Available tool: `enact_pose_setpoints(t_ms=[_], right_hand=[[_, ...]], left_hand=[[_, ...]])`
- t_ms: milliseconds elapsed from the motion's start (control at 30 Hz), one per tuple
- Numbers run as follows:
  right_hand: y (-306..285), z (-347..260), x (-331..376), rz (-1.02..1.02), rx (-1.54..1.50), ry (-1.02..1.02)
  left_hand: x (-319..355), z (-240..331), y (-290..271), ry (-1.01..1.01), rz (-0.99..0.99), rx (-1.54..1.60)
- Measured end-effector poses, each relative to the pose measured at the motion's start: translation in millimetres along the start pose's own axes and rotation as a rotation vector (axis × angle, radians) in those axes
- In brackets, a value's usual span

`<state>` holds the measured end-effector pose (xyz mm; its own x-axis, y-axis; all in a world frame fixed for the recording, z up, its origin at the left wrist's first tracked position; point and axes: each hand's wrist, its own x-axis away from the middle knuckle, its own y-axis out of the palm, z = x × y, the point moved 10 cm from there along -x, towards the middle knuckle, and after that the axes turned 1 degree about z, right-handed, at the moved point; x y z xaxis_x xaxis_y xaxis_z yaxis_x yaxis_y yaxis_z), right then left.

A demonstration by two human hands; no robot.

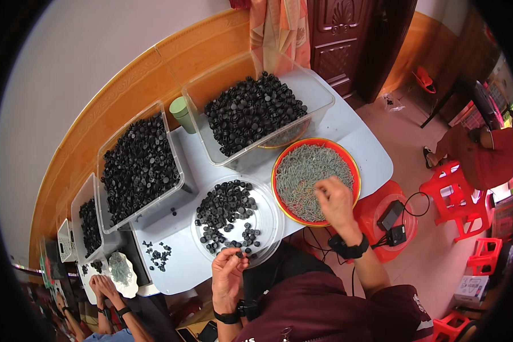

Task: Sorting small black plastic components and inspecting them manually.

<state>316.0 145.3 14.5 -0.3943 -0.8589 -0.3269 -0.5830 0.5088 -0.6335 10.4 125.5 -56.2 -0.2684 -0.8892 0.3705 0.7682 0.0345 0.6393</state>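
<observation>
My left hand (pixel 227 276) is closed in a pinch on a small black plastic cap (pixel 239 255), at the near rim of a clear round tray (pixel 275 219). Many loose black caps (pixel 225 208) of the same kind lie spread over that tray. Over the right part of a red basin (pixel 356 165) with a yellow rim hovers my right hand (pixel 335 199), thumb and fingertips drawn together. Grey screws (pixel 308 176) fill the basin. Whether a screw sits between my right fingertips is too small to tell.
Clear bins of black caps (pixel 253 111) (pixel 139 168) stand along the back and left. A green cup (pixel 181 114) stands between them. Small black pieces (pixel 157 256) lie on the table's left. Another person's hands (pixel 102 288) work beside a white dish (pixel 130 288). Red stools (pixel 453 194) stand right.
</observation>
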Motion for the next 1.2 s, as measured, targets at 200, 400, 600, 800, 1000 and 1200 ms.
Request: enact_pose_setpoints(t_ms=[200, 400, 600, 800, 1000, 1200], right_hand=[[0, 15, -16, -0.033, 0.112, 0.059], [11, -4, -15, -0.013, 0.306, -0.099], [10, -7, -18, 0.020, 0.330, -0.129], [8, 42, -25, -0.064, -0.431, 0.264], [23, 55, -21, -0.116, -0.874, 0.470], [29, 23, -13, -0.167, -0.828, 0.363]], left_hand=[[3, 0, -4, 0.011, 0.018, -0.019], [6, 1, -8, 0.022, 0.047, -0.041], [7, 0, -10, 0.021, 0.051, -0.061], [7, -2, -13, 0.013, 0.044, -0.045], [9, -2, -15, 0.021, 0.046, -0.032], [14, 1, -15, 0.038, 0.078, -0.030]])
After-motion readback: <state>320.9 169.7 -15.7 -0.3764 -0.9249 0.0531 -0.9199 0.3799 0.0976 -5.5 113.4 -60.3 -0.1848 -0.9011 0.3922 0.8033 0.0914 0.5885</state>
